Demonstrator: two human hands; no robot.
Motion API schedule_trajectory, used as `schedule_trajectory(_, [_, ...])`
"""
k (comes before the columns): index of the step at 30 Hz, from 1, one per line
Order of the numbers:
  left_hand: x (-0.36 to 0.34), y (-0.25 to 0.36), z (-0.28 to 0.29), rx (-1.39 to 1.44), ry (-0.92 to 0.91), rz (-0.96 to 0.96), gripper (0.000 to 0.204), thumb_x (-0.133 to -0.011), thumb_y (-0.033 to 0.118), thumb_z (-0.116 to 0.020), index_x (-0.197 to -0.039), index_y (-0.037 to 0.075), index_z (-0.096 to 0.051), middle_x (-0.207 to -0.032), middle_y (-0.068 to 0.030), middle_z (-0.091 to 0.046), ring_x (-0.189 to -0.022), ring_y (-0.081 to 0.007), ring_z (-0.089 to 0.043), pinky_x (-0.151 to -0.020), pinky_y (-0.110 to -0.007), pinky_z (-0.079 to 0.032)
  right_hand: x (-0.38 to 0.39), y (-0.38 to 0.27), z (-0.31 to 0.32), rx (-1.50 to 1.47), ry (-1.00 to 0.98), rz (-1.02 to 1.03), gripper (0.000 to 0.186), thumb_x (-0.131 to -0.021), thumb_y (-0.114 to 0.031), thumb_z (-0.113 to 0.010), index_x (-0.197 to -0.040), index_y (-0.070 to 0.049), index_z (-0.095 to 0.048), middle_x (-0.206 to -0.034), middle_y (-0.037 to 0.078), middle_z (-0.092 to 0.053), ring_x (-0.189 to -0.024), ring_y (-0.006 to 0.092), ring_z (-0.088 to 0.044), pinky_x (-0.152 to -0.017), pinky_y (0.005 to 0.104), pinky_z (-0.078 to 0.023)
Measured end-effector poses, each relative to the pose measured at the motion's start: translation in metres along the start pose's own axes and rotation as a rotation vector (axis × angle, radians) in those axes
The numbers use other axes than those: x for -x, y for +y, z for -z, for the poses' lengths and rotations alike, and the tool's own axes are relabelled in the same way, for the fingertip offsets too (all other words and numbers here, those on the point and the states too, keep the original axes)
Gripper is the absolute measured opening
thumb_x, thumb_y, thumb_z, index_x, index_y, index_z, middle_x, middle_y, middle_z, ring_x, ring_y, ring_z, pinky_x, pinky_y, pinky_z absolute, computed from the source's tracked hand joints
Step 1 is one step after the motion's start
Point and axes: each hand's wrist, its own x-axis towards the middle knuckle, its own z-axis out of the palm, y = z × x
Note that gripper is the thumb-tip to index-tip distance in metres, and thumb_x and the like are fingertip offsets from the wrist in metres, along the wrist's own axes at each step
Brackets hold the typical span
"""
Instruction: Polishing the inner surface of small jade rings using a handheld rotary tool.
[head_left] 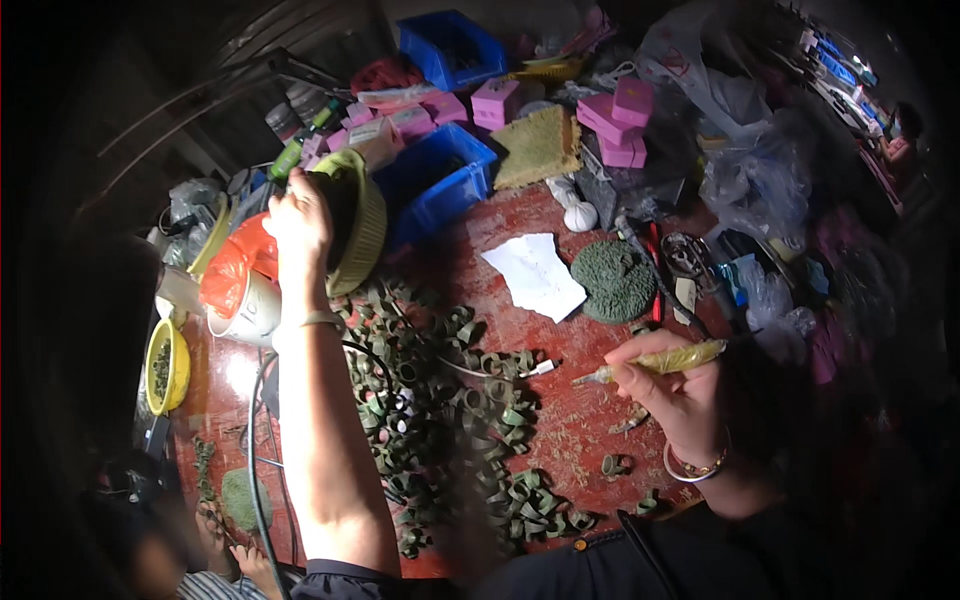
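My left hand [298, 215] grips the rim of a yellow-green plastic basket [368, 225], which is tipped on its side above the far end of a pile. That pile [410, 400] holds many small dark green ring-shaped pieces, spread over the red tabletop. In my right hand [680, 395] is a pen-shaped tool [665, 360] with a yellow wrapped handle and a narrow tip pointing left. Beyond that tip lies the white plug end of a cable [540, 368]. A few loose rings [616, 464] sit below my right hand.
A torn white paper [535, 275] and a round bumpy green mat [612, 282] lie mid-table. Blue bins [440, 175] and pink blocks [615, 115] crowd the back. Plastic bags [755, 185] heap at right. At left stand a white bucket [245, 310] and yellow bowl [167, 367]; another person's hands [250, 565] show lower left.
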Motion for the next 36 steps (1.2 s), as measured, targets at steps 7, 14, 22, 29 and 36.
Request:
schedule_trajectory(7, [0.014,0.036,0.025,0.149,0.113,0.191,0.039,-0.09,0.033,-0.058,-0.073,0.0,-0.068,-0.067,-0.0236,-0.061,-0.066,-0.038,-0.063,-0.068,-0.044,-0.049,0.0,0.024,0.001,0.061,-0.126,-0.102,0.016,-0.091,-0.004,-0.06,-0.106,-0.001,-0.063,-0.092,0.006,-0.066,-0.075,0.0081,-0.062,-0.062,0.0203,-0.05])
schedule_trajectory(14, [0.02,0.016,0.031,0.091,0.124,-0.104,0.028,-0.079,0.028,-0.069,-0.093,0.003,-0.071,-0.09,-0.0246,-0.064,-0.088,-0.0373,-0.062,-0.081,-0.042,-0.05,-0.004,0.036,-0.025,0.429,-0.588,0.306,0.036,-0.086,-0.001,-0.061,-0.121,-0.002,-0.054,-0.103,0.015,-0.063,-0.101,0.0262,-0.062,-0.085,0.0361,-0.049])
schedule_trajectory(22, [0.126,0.144,0.121,1.114,-0.095,-0.041,0.017,-0.084,0.005,-0.066,-0.099,-0.002,-0.066,-0.092,-0.0106,-0.066,-0.083,-0.0142,-0.064,-0.073,-0.028,-0.052,-0.006,0.042,-0.021,0.252,-0.414,0.14,0.024,-0.095,-0.009,-0.052,-0.119,-0.002,-0.055,-0.103,0.012,-0.065,-0.096,0.0228,-0.065,-0.082,0.0314,-0.05])
schedule_trajectory(29, [0.235,0.134,0.139,1.047,-0.286,0.196,0.01,-0.083,-0.006,-0.065,-0.077,0.0,-0.059,-0.063,-0.0008,-0.058,-0.053,-0.0019,-0.05,-0.049,-0.017,-0.038,0.0,0.039,-0.023,-0.004,-0.409,0.084,0.034,-0.089,0.005,-0.052,-0.123,0.0,-0.051,-0.114,0.016,-0.061,-0.101,0.0215,-0.064,-0.084,0.031,-0.052])
schedule_trajectory(36, [0.273,0.121,0.119,1.072,-0.395,0.144,0.028,-0.087,0.001,-0.065,-0.065,0.003,-0.049,-0.059,0.004,-0.05,-0.051,-0.0008,-0.04,-0.047,-0.018,-0.028,0.003,0.031,-0.021,0.471,-0.558,0.311,0.042,-0.085,0.006,-0.054,-0.126,0.001,-0.048,-0.116,0.02,-0.058,-0.105,0.037,-0.058,-0.089,0.0414,-0.047])
